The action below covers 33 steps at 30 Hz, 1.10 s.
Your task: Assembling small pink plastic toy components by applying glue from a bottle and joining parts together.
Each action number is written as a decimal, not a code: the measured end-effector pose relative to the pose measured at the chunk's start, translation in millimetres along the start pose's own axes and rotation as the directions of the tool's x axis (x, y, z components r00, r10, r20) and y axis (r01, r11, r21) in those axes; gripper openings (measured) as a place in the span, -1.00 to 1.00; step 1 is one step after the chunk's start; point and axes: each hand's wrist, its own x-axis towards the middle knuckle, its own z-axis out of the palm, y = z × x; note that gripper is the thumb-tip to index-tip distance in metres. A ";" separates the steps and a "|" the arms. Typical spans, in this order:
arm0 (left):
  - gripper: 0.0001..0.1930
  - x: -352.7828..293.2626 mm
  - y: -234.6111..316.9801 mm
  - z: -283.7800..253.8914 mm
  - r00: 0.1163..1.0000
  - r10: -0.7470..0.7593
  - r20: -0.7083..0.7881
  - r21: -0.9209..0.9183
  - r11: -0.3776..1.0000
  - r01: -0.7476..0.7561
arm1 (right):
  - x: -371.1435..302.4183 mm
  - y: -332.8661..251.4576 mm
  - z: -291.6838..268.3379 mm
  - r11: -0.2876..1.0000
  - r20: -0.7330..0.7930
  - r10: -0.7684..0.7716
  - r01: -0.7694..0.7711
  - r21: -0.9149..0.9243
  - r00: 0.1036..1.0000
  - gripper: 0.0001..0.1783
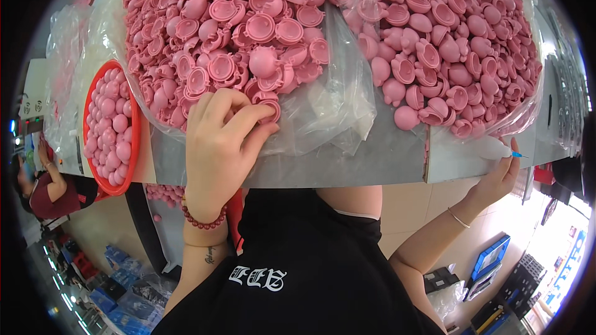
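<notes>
Two heaps: pink plastic half-shells fill the upper part of the view, one heap at 11 o'clock (236, 31), the other at 1 o'clock (447, 37), each lying on clear plastic sheeting (335, 111).
Left hand: the left hand (220, 149) sits just left of centre at the near edge of the 11 o'clock heap, knuckles up, a dark red bead bracelet (203, 220) on the wrist.
Left fingers: curled and pressed together, thumb and fingertips (248, 111) pinching a pink shell piece (268, 109) at the lower rim of that heap.
Right hand: the right hand (501, 177) is at 3 o'clock, at the far right edge of the tabletop (347, 164), with a thin bangle on the wrist.
Right fingers: closed around a small white squeeze bottle (493, 147) with a blue tip pointing to 3 o'clock.
Red basin: a round red basin (87, 130) at 9 o'clock holds closed pink balls (112, 127), just beside the left heap.
Tabletop: grey, its near edge running across the middle of the view above the person's black shirt.
Another person: partly visible at 8 o'clock, near the rim.
</notes>
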 end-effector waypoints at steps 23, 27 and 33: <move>-0.86 -19.2 46.9 27.1 0.965 0.169 0.199 -0.900 0.422 0.112 | -109.4 -107.1 70.7 0.576 0.720 0.037 -0.604 0.551 0.693 -0.50; -0.82 -23.4 66.8 34.9 0.929 -0.070 0.363 -0.931 -0.050 0.361 | -113.4 -110.0 75.4 0.617 0.715 0.040 -0.580 0.532 0.698 -0.48; -0.71 -30.1 63.9 50.5 0.987 -0.003 0.163 -0.984 0.077 0.163 | -120.5 -111.1 73.4 0.751 0.656 -0.029 -0.417 0.511 0.754 -0.47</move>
